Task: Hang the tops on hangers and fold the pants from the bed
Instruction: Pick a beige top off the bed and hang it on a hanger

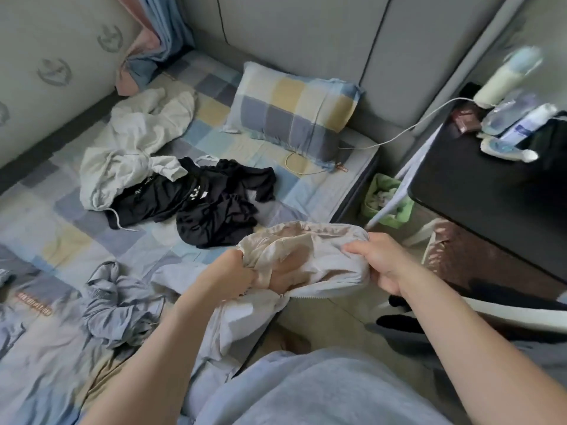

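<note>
Pale zip jacket (322,240): your left hand (233,271) and right hand (377,262) gripped it; nothing appeared hung; black heap (214,207) awaited.

Light grey-blue top (322,391), soft knit, possibly sweatshirt, covering torso. Left forearm (171,332), right forearm (454,326) bare, wrist to elbow.

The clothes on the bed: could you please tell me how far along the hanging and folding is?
Nothing looks done: no hanger or folded pants are in view. In hand: the left hand and right hand both grip a pale zipped garment. Left: the white clothes, black clothes and blue-grey garment lie crumpled on the bed.
</note>
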The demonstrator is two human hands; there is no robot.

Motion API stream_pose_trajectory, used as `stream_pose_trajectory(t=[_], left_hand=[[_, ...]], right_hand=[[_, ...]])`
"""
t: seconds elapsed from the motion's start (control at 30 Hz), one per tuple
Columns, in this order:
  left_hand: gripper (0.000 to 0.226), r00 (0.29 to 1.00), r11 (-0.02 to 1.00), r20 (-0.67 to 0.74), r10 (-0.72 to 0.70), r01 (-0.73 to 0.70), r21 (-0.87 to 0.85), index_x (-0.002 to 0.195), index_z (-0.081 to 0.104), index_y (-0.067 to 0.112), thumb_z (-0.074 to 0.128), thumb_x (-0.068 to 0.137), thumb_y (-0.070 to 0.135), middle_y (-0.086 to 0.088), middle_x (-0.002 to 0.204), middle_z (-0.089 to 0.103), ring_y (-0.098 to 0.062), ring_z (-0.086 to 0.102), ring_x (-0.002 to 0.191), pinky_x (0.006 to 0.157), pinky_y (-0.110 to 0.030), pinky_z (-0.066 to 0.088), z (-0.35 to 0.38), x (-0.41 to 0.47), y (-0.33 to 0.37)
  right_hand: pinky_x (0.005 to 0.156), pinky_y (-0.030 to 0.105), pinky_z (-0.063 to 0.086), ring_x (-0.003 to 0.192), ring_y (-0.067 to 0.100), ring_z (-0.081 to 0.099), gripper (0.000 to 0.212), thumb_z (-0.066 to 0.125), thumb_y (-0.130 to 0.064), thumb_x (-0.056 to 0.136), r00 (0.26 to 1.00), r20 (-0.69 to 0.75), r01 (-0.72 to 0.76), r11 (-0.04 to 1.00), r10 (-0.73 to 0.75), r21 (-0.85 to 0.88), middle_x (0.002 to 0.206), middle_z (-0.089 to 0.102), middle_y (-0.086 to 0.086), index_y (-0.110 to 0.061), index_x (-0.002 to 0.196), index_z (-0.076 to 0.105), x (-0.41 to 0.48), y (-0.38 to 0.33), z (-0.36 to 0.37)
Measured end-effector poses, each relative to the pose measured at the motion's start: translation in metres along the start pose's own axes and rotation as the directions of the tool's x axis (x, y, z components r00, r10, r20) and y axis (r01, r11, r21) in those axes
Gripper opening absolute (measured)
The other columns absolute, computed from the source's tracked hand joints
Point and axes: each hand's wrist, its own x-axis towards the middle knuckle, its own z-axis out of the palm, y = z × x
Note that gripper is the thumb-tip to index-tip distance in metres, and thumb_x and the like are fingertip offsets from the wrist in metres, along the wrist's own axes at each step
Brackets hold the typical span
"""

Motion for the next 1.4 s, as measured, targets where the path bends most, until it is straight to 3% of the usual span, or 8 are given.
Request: stream_pose_trajectory(t=[0.33, 0.5, 0.6, 0.7, 0.87, 1.1, 1.23, 1.4], left_hand=[[0.021, 0.992, 0.980, 0.091, 0.085, -0.067, -0.186, 0.078, 0.057, 0.018, 0.061, 0.098, 0.023, -0.002, 0.071, 0.059, -0.014, 0.057, 0.055, 0.037, -0.017, 0.043, 0.149, -0.105, 0.074], [0.019, 0.934, 0.863, 0.250, 0.256, -0.105, -0.494, 0.104, 0.073, 0.006, 0.065, 0.097, 0.022, -0.014, 0.086, 0.075, -0.024, 0.070, 0.072, 0.063, -0.033, 0.056, 0.225, -0.185, 0.122], [0.021, 0.850, 0.809, 0.367, 0.379, -0.112, -0.577, 0.091, 0.079, 0.008, 0.062, 0.099, 0.018, -0.020, 0.097, 0.075, -0.030, 0.074, 0.085, 0.075, -0.037, 0.061, 0.265, -0.226, 0.164], [0.023, 0.752, 0.799, 0.459, 0.473, -0.148, -0.583, 0.096, 0.078, 0.004, 0.059, 0.099, 0.017, -0.024, 0.104, 0.074, -0.034, 0.073, 0.093, 0.073, -0.035, 0.061, 0.302, -0.254, 0.203], [0.025, 0.578, 0.830, 0.619, 0.531, -0.207, -0.518, 0.096, 0.078, 0.002, 0.057, 0.099, 0.015, -0.023, 0.106, 0.074, -0.033, 0.074, 0.096, 0.074, -0.033, 0.061, 0.371, -0.294, 0.268], [0.027, 0.400, 0.796, 0.706, 0.584, -0.451, -0.403, 0.097, 0.079, 0.014, 0.057, 0.102, 0.028, -0.016, 0.104, 0.076, -0.032, 0.073, 0.099, 0.085, -0.041, 0.058, 0.454, -0.328, 0.361], [0.025, 0.261, 0.702, 0.714, 0.650, -0.567, -0.432, 0.093, 0.078, 0.020, 0.058, 0.102, 0.030, -0.006, 0.099, 0.078, -0.022, 0.075, 0.095, 0.081, -0.031, 0.059, 0.495, -0.345, 0.429], [0.020, 0.128, 0.677, 0.736, 0.665, -0.518, -0.522, 0.107, 0.074, 0.015, 0.060, 0.101, 0.027, -0.009, 0.106, 0.077, -0.027, 0.072, 0.103, 0.099, -0.045, 0.053, 0.539, -0.385, 0.533]], right_hand=[[0.062, 0.036, 0.060, 0.084, 0.028, 0.075, 0.019, 0.055, -0.002, 0.098, 0.990, -0.131, 0.106, 0.898, -0.054, 0.427, 0.097, 0.077, 0.014, -0.009, 0.109, 0.069, -0.123, 0.164, -0.134], [0.081, 0.019, 0.053, 0.092, 0.009, 0.067, 0.075, 0.081, -0.067, 0.057, 0.952, -0.282, 0.141, 0.989, -0.122, 0.050, 0.104, 0.071, 0.000, -0.017, 0.111, 0.066, -0.205, 0.253, -0.200], [0.051, 0.000, 0.039, 0.068, -0.017, 0.059, 0.056, 0.081, -0.067, 0.059, 0.976, -0.201, 0.035, 0.973, -0.082, -0.227, 0.087, 0.066, -0.025, -0.036, 0.100, 0.059, -0.251, 0.299, -0.222], [0.063, 0.015, 0.047, 0.081, 0.001, 0.065, 0.038, 0.074, -0.045, 0.084, 0.960, -0.268, -0.213, 0.838, 0.084, -0.503, 0.094, 0.069, -0.014, -0.033, 0.118, 0.062, -0.274, 0.350, -0.242], [0.059, 0.028, 0.042, 0.079, 0.023, 0.063, 0.021, 0.067, -0.030, 0.088, 0.866, -0.433, -0.401, 0.865, 0.251, -0.302, 0.083, 0.065, 0.006, -0.011, 0.094, 0.066, -0.331, 0.406, -0.292], [0.052, 0.027, 0.036, 0.063, 0.017, 0.056, 0.015, 0.058, -0.014, 0.091, 0.520, -0.835, -0.150, 0.981, 0.181, 0.120, 0.071, 0.065, 0.009, -0.006, 0.080, 0.064, -0.408, 0.431, -0.375], [0.056, 0.005, 0.037, 0.068, -0.012, 0.054, 0.029, 0.051, 0.005, 0.086, 0.202, -0.978, 0.044, 0.997, 0.054, 0.064, 0.075, 0.057, -0.015, -0.022, 0.086, 0.061, -0.435, 0.409, -0.412], [0.061, 0.006, 0.041, 0.069, -0.007, 0.056, 0.029, 0.051, 0.003, 0.091, -0.161, -0.983, 0.261, 0.964, 0.088, 0.044, 0.088, 0.068, -0.008, -0.017, 0.102, 0.069, -0.467, 0.361, -0.477]])
